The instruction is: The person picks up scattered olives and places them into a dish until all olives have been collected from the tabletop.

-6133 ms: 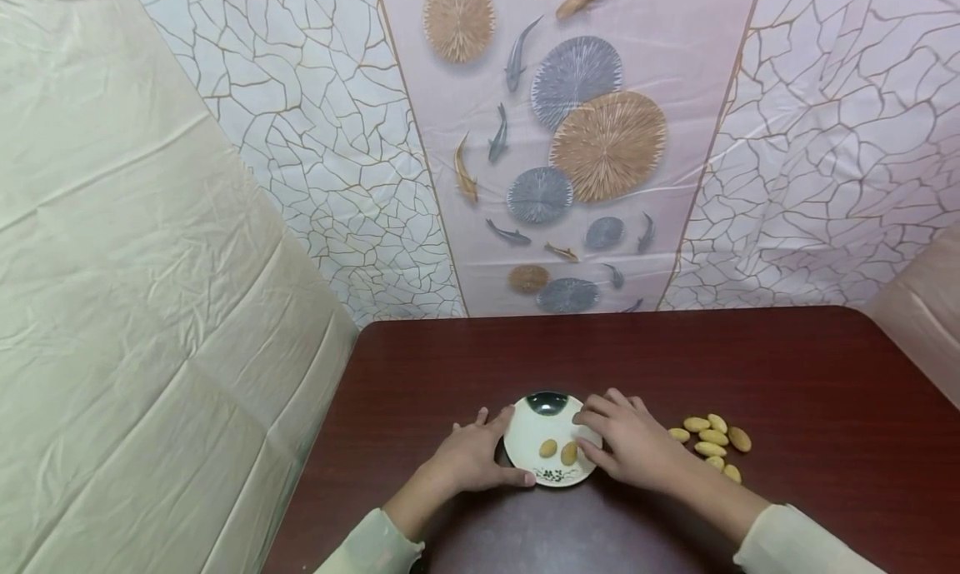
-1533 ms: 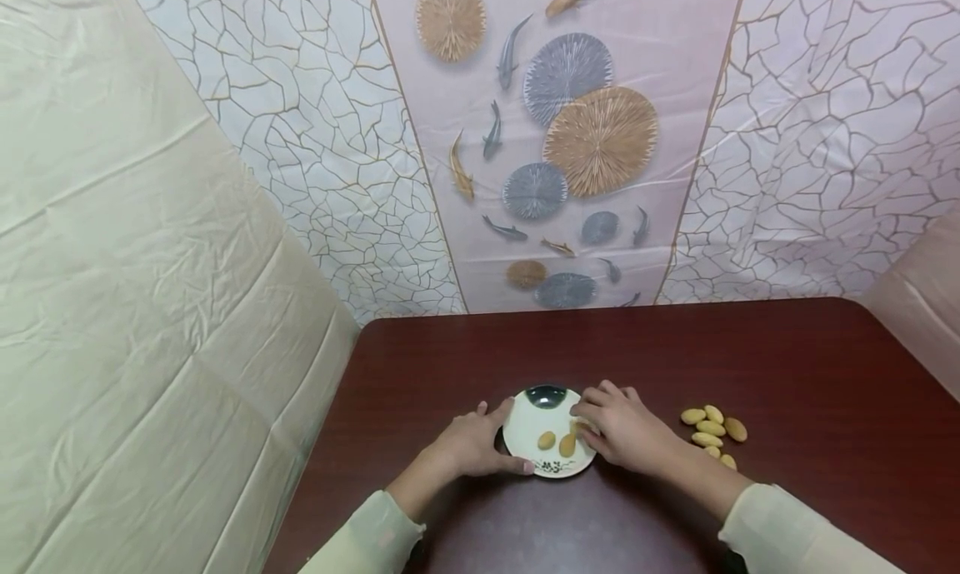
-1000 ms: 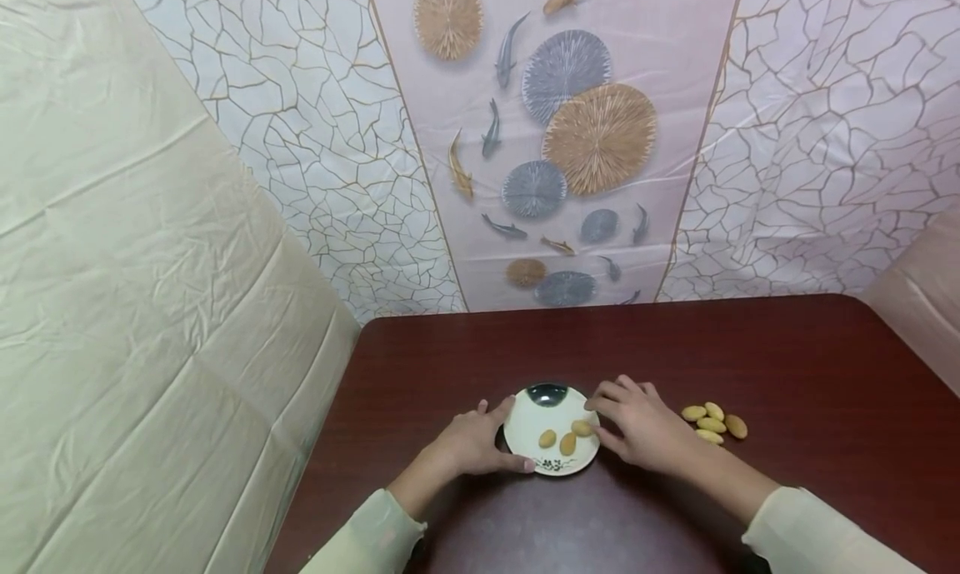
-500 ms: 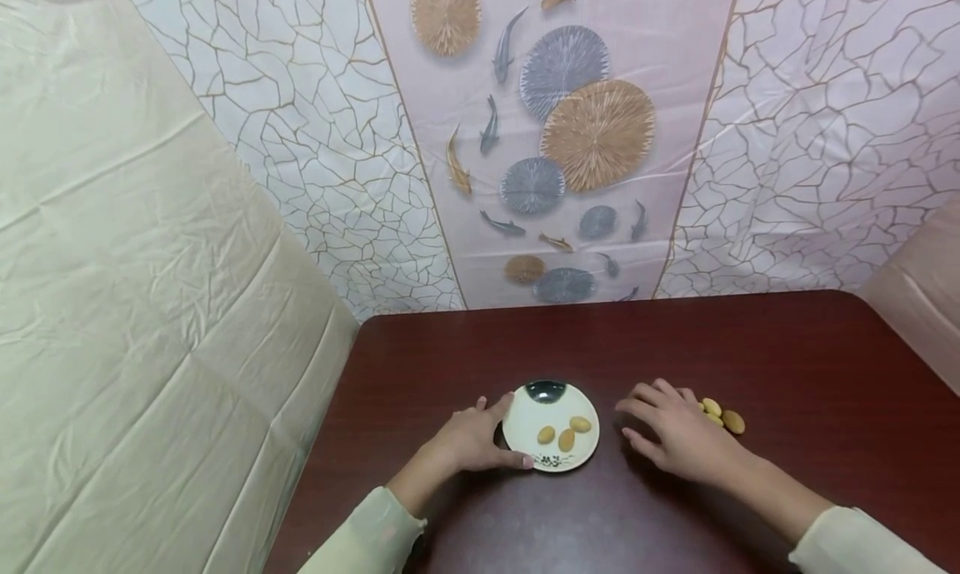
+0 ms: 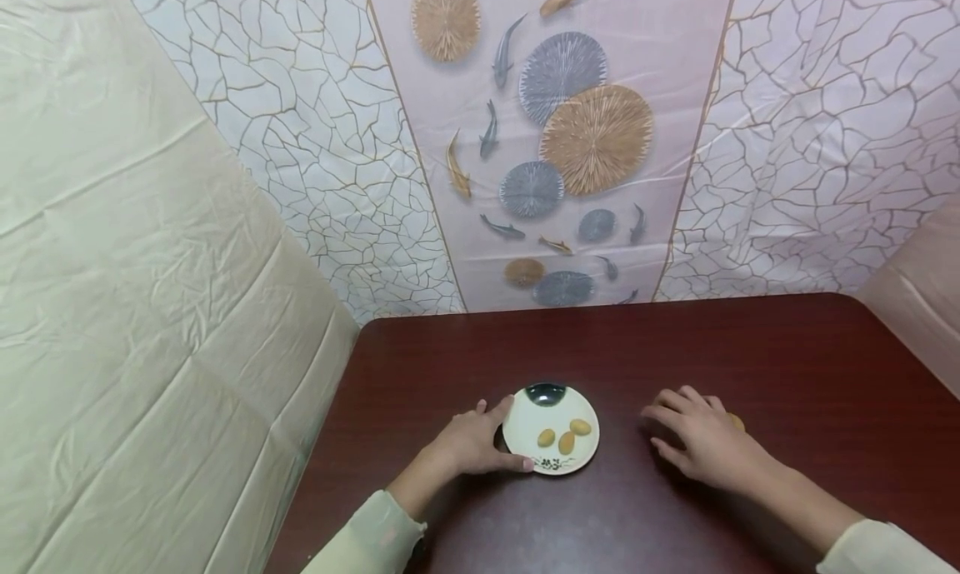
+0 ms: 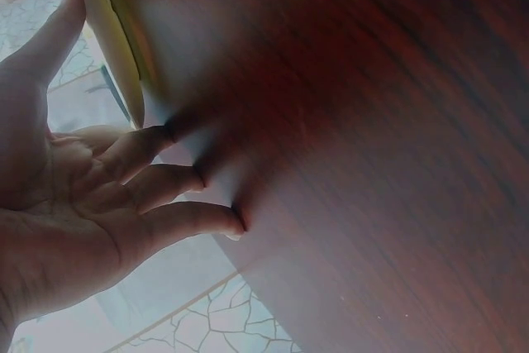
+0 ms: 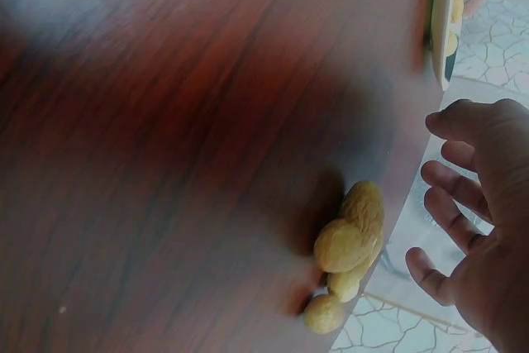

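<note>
Loose pieces (image 7: 340, 245) are found on the table (image 5: 562, 524), right of the plate (image 5: 528, 424); the right hand (image 5: 701, 441) is clearly nearer. From head view only one piece (image 5: 737, 421) is seen, past the back of that hand on the far right; the fingers are pointed left, plateward, so the cluster is placed off their reach line. In right wrist view the fingers are loosely bent, spread, nothing gripped; a gap to the cluster is seen. Long axes: the browner top piece is stretched roughly along the pile; others are foreshortened, can't be told. Three pieces (image 5: 566, 442) are held on the plate. Its left rim is touched by the left hand (image 5: 468, 442), thumb and index set wide, other fingers rested on the table. Most of the cluster is hidden in head view; exact count not certain, overlapped. Plate is cut off in both wrist views.
</note>
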The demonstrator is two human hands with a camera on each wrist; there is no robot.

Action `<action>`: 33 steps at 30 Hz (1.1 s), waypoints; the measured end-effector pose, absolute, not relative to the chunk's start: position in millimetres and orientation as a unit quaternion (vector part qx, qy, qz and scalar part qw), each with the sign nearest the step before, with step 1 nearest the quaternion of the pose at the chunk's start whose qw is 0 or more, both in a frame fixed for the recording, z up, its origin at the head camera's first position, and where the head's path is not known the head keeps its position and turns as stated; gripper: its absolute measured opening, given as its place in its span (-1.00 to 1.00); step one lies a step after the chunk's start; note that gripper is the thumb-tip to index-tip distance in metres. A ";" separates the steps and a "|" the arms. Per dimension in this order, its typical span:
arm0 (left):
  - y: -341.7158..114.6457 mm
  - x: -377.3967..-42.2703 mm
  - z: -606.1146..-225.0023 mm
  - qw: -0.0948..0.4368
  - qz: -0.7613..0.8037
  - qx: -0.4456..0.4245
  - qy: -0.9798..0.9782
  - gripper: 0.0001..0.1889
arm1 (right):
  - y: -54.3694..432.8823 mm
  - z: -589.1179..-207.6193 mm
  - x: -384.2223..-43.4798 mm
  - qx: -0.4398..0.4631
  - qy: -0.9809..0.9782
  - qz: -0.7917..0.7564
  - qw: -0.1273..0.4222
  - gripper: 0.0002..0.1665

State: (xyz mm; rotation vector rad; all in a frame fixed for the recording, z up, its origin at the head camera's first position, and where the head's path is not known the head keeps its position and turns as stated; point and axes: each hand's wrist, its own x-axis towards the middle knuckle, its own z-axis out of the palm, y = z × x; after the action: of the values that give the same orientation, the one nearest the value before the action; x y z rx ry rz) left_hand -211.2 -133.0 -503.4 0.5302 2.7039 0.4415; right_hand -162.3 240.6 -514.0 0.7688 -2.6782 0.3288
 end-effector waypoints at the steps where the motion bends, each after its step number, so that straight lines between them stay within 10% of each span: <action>1: -133.1 -211.3 -503.7 0.174 0.155 0.187 0.954 0.26 | 242.1 -513.9 -162.0 0.270 -0.941 0.115 0.171 -0.57; 33: -134.8 -211.4 -505.2 0.170 0.154 0.185 0.956 0.26 | 280.5 -521.5 -168.5 0.228 -0.954 0.097 0.171 -0.64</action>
State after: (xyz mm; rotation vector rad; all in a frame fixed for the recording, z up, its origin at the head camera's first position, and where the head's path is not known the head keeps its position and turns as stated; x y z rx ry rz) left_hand -211.4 -134.8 -505.2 0.5249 2.7157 0.4364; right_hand -168.5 280.5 -521.5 0.6466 -2.7074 0.2758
